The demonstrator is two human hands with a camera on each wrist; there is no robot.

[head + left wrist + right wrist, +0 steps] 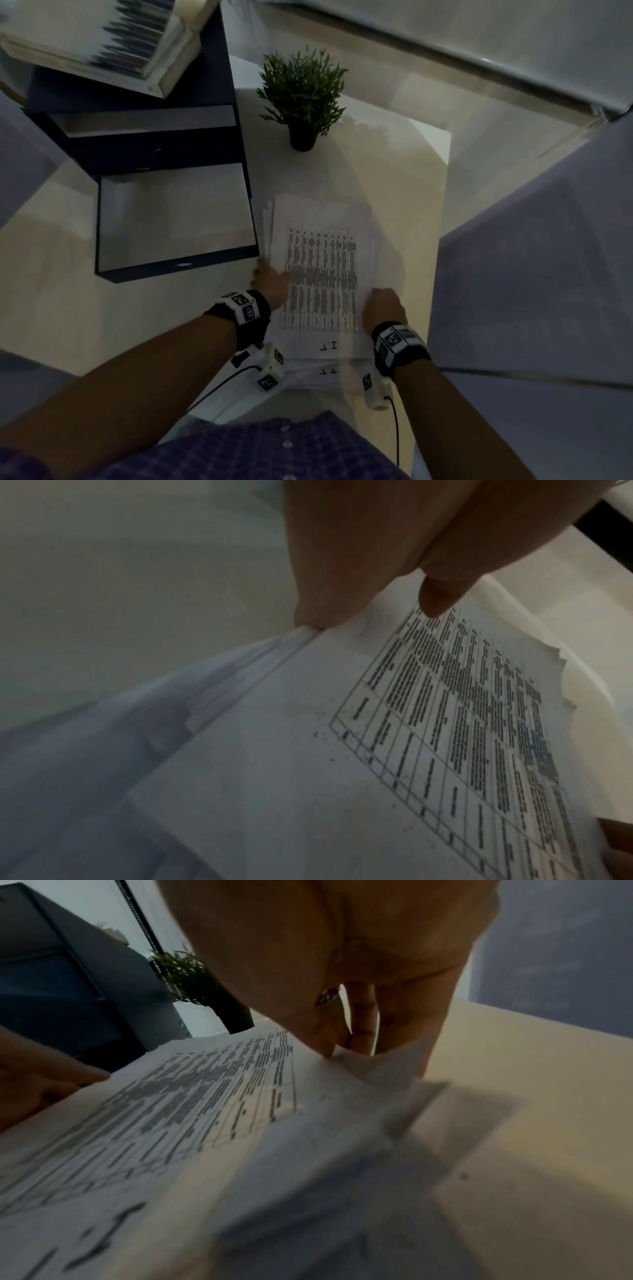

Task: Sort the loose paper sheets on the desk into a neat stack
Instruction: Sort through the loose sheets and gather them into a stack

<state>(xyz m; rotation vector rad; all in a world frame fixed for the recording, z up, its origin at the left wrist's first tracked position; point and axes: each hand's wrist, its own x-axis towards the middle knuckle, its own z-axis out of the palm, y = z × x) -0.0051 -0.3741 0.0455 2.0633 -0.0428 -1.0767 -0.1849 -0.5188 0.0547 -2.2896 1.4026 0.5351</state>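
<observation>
A stack of printed paper sheets (320,274) lies on the white desk (411,192), its edges slightly fanned and a table of text on top. My left hand (270,275) holds the stack's left edge. In the left wrist view its thumb (436,599) rests on the top sheet (342,750) and a finger (318,588) runs down against the stack's side. My right hand (381,298) grips the right edge. In the right wrist view the paper edge (383,1066) curls up between its fingers (363,1020).
A dark blue drawer unit (144,144) stands at the left, its lowest tray (178,219) pulled out right beside the stack. A small potted plant (303,99) stands behind the stack. The desk's right edge (442,219) is close to my right hand.
</observation>
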